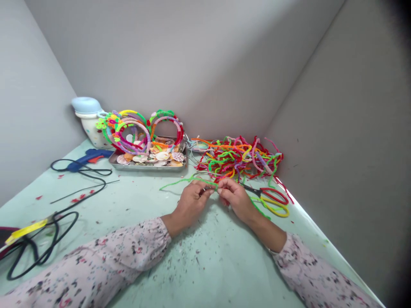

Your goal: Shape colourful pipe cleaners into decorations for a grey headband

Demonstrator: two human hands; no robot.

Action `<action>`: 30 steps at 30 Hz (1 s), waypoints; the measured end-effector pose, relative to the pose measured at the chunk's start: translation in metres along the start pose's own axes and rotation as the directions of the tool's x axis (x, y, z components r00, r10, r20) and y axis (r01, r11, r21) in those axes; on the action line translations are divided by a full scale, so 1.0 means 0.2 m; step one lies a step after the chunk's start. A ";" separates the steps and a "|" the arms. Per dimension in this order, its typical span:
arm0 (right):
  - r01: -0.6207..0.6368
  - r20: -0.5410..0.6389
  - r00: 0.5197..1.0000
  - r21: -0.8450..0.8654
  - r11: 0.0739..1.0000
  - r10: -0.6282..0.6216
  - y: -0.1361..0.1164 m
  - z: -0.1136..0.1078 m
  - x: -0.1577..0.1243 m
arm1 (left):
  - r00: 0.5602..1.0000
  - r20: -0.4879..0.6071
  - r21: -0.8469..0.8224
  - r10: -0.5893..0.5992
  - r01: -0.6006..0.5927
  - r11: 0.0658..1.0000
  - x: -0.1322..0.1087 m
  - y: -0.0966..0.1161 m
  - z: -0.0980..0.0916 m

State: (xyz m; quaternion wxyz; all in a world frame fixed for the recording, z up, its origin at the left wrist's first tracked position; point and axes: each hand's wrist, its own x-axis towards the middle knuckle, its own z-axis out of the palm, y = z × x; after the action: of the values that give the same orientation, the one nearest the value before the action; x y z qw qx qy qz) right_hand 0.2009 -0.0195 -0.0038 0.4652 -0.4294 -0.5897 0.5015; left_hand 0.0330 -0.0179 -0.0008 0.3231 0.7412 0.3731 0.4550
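Note:
Near the middle of the table, my left hand (pixel 193 199) and my right hand (pixel 236 199) meet with fingertips pinched together. Between them they grip a green pipe cleaner (pixel 175 184); one end trails out to the left past my left hand. Another green length (pixel 261 211) shows beside my right wrist, and I cannot tell if it is the same piece. Just beyond my fingers lies a thin grey wire-like arc (pixel 205 173), partly hidden. Scissors (pixel 257 192) with one red and one yellow handle lie right of my right hand.
A heap of colourful pipe cleaners (pixel 237 159) lies behind my hands. Left of it, a metal tray (pixel 147 168) holds shells (pixel 162 156) and several wrapped hoops (pixel 133 122). A lidded cup (pixel 90 124), a blue glue gun (pixel 86 158) and a looped black cord (pixel 103 184) are at left.

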 end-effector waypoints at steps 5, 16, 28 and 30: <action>0.003 -0.002 1.000 0.015 1.000 -0.003 0.00 0.00 0.00 | 0.999 -0.012 -0.022 0.043 -0.043 0.999 0.00 0.00 0.00; -0.011 0.004 1.000 0.023 1.000 0.011 0.00 0.00 0.00 | 0.996 -0.033 0.045 0.087 -0.086 0.995 -0.01 0.01 0.00; -0.029 -0.002 1.000 0.004 1.000 0.029 0.00 -0.01 -0.01 | 0.998 0.015 0.009 0.065 -0.065 0.998 0.00 0.00 0.00; -0.034 0.003 0.999 0.018 0.999 0.034 0.00 -0.01 -0.01 | 0.998 0.009 0.029 0.062 -0.062 0.998 0.00 0.00 0.00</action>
State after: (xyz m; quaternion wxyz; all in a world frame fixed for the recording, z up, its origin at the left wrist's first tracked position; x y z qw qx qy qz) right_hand 0.2028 -0.0202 -0.0045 0.4597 -0.4343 -0.5784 0.5153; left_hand 0.0327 -0.0190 -0.0005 0.2997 0.7589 0.3551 0.4562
